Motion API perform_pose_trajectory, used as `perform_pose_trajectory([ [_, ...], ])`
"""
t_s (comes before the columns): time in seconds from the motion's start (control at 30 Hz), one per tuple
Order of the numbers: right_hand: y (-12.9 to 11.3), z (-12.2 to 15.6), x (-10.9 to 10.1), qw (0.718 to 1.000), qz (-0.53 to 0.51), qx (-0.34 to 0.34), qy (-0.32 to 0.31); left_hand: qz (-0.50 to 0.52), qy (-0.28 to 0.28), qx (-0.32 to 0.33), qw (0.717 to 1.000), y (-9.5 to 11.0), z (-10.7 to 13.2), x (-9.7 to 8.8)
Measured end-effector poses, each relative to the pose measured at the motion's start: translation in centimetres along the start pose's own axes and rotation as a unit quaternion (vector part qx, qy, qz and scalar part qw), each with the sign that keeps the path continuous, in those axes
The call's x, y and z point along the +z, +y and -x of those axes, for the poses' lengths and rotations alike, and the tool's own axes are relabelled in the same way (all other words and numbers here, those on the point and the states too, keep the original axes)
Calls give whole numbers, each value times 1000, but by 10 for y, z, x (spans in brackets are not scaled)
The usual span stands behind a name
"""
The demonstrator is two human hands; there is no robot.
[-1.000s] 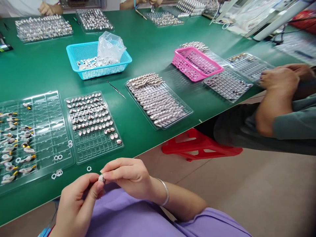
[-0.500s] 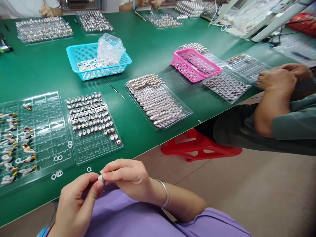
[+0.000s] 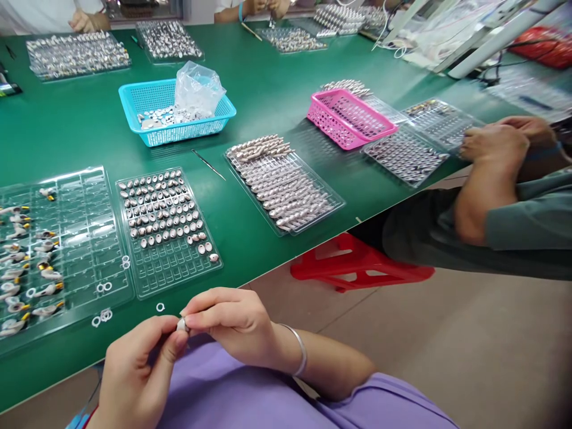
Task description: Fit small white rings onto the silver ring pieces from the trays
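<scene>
Close to my lap, my left hand [image 3: 140,360] pinches a small whitish rounded piece [image 3: 181,325] between thumb and forefinger. The fingertips of my right hand [image 3: 235,325] press on the same piece from the other side and hide part of it. Just beyond my hands, on the table, lies a clear tray [image 3: 154,274] with rows of small hollow oval pieces; several front pockets hold nothing. To its left, a larger clear tray [image 3: 89,250] holds white-and-grey parts with yellow tips. Loose white rings [image 3: 160,307] lie near my left hand.
Tweezers [image 3: 208,164] lie behind the oval pieces. A blue basket [image 3: 192,128] holds white bits and a plastic bag; a pink basket [image 3: 342,138] stands further right. A tray of pale spiral rods [image 3: 290,185] lies between. A co-worker's hands [image 3: 496,140] and a red stool [image 3: 357,268] are right.
The view has shifted slightly, so the table's contents sit a little further left. My two hands keep the same pinch on the small piece.
</scene>
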State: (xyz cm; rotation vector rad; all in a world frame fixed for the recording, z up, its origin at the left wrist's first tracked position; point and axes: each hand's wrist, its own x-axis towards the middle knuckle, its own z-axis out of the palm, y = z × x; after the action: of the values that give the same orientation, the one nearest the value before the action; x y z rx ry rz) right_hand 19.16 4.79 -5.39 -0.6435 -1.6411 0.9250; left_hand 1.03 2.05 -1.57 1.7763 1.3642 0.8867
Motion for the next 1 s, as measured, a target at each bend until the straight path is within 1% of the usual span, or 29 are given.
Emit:
perform_pose_trajectory([
  [0.1,-3,-2,-3,1000,15,-1,-16,-5,-7,-2,1000,3,-1,-2],
  [0.17,-5,-4,-5,999,36,-4,-33,1,-25,-16,1000,4,-2,-3],
  [0.33,-5,-8,-11,995,63,-34,-67,64,-94,-94,989,3,-2,-5],
  [0.4,-3,-11,-13,994,53,-27,-92,93,-113,-125,981,2,-2,-5],
  [0.47,0,-16,-17,990,21,5,-140,123,-132,-158,971,0,-1,-5],
  [0.53,2,-23,-21,977,-17,46,-208,157,-164,-191,955,-2,0,-5],
  [0.6,4,-31,-24,955,-40,74,-284,186,-199,-218,937,-2,1,-6],
  [0.67,4,-38,-25,930,-54,101,-350,202,-218,-240,924,-3,2,-6],
  [0.73,3,-41,-24,906,-66,134,-396,215,-217,-264,915,-4,5,-5],
  [0.83,0,-39,-20,880,-71,178,-435,253,-206,-308,894,-5,10,0],
  [0.9,-2,-34,-17,876,-71,195,-435,273,-195,-341,878,-3,13,4],
  [1.0,-4,-27,-14,889,-83,217,-394,277,-161,-378,869,0,15,7],
])
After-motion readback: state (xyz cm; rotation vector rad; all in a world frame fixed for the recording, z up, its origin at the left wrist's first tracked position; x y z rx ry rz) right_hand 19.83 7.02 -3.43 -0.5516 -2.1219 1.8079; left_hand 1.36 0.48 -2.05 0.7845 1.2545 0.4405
